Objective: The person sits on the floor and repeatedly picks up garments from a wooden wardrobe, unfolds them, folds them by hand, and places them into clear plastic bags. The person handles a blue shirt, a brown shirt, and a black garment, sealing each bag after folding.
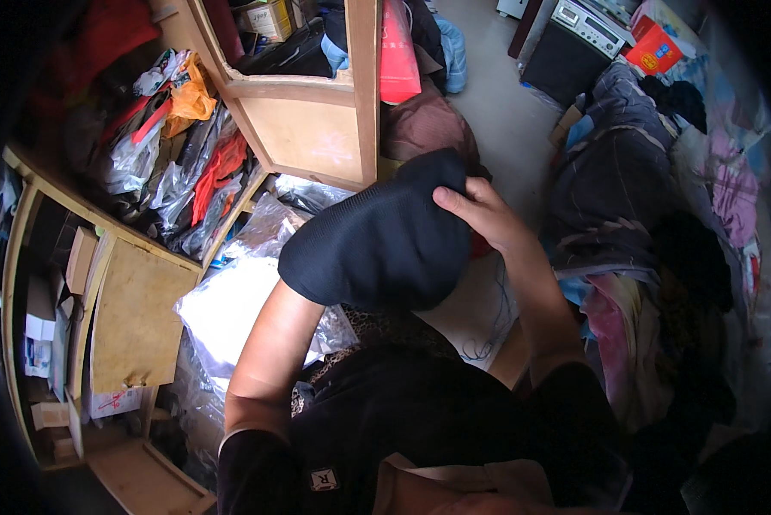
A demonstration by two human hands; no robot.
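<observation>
A piece of black ribbed cloth (372, 251), probably a garment, is held up in front of my chest. My right hand (472, 203) pinches its upper right edge, thumb on the near side. My left forearm (273, 347) runs into the opening at the cloth's lower left, so the left hand is hidden inside and its fingers cannot be seen. Below and left of the cloth lies a clear plastic bag (231, 315), bright white in the light. Leopard-print fabric (395, 331) shows under the cloth, by my lap.
At left, a wooden cabinet (144, 309) holds boxes, with plastic bags (186, 174) heaped on top. An open wooden door frame (302, 132) stands ahead, beside a red paper bag (398, 58). Bedding and clothes (611, 187) are piled at right, near a stereo unit (588, 29). Cables (488, 338) lie on the floor.
</observation>
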